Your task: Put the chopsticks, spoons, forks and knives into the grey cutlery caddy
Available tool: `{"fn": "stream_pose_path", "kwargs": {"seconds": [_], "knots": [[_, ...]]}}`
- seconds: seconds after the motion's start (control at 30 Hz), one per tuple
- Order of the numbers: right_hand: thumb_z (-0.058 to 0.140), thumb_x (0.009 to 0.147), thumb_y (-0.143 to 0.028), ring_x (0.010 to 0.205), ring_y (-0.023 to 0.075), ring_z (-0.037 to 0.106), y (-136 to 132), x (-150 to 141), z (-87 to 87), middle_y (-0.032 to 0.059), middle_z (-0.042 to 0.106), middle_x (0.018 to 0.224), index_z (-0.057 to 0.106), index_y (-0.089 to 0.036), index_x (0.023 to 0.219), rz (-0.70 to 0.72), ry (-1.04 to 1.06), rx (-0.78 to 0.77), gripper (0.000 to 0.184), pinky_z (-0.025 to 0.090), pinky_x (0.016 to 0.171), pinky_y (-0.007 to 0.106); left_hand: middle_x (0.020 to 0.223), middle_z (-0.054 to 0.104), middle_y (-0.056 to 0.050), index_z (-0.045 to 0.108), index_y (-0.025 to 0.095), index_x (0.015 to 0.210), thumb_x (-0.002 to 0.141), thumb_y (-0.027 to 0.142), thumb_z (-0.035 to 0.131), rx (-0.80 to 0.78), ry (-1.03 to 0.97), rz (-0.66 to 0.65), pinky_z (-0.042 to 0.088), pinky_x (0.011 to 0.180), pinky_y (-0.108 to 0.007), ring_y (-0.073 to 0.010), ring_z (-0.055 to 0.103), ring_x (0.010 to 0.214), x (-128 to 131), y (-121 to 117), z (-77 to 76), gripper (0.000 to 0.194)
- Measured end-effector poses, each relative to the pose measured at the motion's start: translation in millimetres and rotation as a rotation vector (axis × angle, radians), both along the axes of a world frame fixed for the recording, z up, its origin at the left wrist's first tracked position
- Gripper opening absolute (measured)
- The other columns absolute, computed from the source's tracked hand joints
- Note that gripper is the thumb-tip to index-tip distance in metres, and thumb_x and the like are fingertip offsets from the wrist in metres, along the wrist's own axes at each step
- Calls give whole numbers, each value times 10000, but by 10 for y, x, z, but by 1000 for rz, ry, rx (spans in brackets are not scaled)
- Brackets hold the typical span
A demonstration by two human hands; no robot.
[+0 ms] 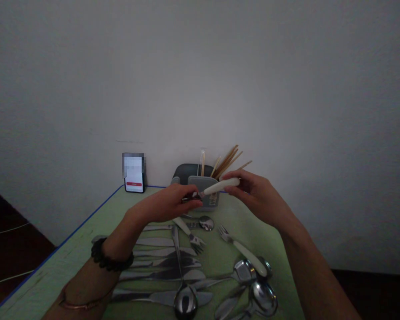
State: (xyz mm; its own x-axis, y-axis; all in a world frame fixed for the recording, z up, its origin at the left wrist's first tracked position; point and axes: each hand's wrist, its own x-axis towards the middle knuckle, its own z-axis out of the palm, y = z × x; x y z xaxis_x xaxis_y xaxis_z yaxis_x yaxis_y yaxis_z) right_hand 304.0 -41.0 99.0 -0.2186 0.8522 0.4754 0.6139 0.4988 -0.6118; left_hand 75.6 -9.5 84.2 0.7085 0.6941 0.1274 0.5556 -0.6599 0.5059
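Nearest on my feed, at seven o'clock from the utensil [222,186] I hold, a ladle [186,303] lies across a row of knives [163,298], and large spoons [264,298] cluster at five o'clock. A bit farther, a white-handled fork [250,258] at five o'clock points its tines toward eleven; another fork [183,226], between seven and eight, aims its tines at five, with a small spoon [206,223] at its two o'clock. Above the table [113,213], my left hand [174,201] is closed on the utensil's metal end, so I can't tell its kind; my right hand [257,192] pinches the white handle between thumb and fingers. Just beyond stands a grey holder [196,180], its chopsticks [231,162] leaning toward one o'clock. At nine o'clock, a phone [134,174] stands upright by the wall [200,75].
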Motion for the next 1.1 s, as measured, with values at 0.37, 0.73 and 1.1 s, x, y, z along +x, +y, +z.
{"fn": "stream_pose_path", "kwargs": {"seconds": [0.37, 0.73, 1.1], "knots": [[625, 777, -361, 649, 141, 644, -69, -235, 292, 40, 703, 800, 666, -171, 924, -161, 167, 188, 243, 509, 620, 257, 1085, 584, -82, 434, 187, 1247, 925, 367, 359, 317, -308, 218, 465, 795, -319, -189, 587, 914, 46, 60, -13, 377], [614, 796, -234, 720, 128, 639, 486, -605, 949, 31, 705, 834, 690, -187, 877, 160, -369, 22, 121, 462, 674, 229, 755, 675, -14, 642, 195, 827, 930, 382, 369, 213, -380, 406, 432, 723, -268, -154, 598, 736, -208, 489, -113, 346], [617, 798, -242, 652, 138, 629, 1080, -719, 1044, 32, 704, 750, 675, -154, 996, 71, -627, -28, 224, 435, 614, 217, 991, 635, -81, 608, 148, 1024, 897, 321, 475, 141, -320, 433, 427, 885, -380, -226, 545, 965, -270, 759, -392, 253]]}}
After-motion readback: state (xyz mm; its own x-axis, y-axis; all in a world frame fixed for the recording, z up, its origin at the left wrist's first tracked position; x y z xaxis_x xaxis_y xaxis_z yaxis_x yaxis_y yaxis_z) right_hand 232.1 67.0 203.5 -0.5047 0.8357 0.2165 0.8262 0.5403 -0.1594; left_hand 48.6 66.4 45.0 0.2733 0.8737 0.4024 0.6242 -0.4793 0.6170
